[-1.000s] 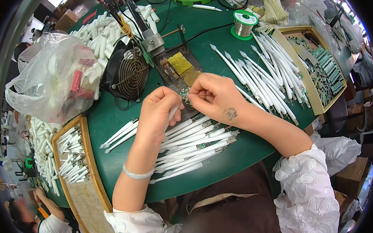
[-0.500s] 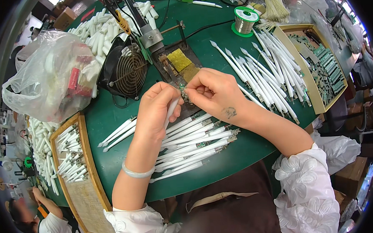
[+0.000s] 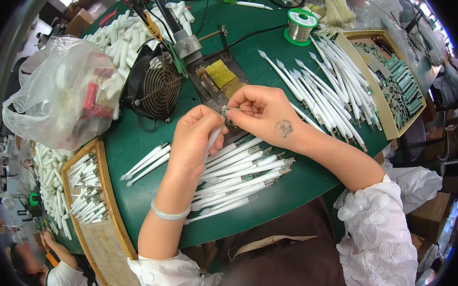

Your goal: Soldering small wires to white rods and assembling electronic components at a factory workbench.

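Note:
My left hand (image 3: 196, 137) is closed round a white candle-shaped tube (image 3: 214, 136), whose upper end carries a small green circuit board (image 3: 223, 111). Thumb and forefinger of my right hand (image 3: 261, 112) pinch a thin wire (image 3: 237, 109) right beside that board. Whether the wire touches it is too small to tell. Under my hands lies a row of similar white candle sticks (image 3: 237, 184) with flame-shaped tips and bare electronic ends. A few more candle sticks (image 3: 146, 162) lie left of my left wrist. Just beyond my fingers stands a soldering stand with a yellow sponge (image 3: 219, 73).
A small fan (image 3: 157, 84) and a plastic bag (image 3: 61, 95) stand at the left. Behind are white tubes (image 3: 123, 42) and a solder spool (image 3: 300, 27). At right lie more candle sticks (image 3: 325, 92) and a box of circuit boards (image 3: 390, 128). A wood-framed tray (image 3: 110, 255) sits near left; a person (image 3: 64, 279) works beyond.
My right fingers have shifted slightly, and the thin wire between them now shows beside the board. My left hand stays nearly in place with the tube.

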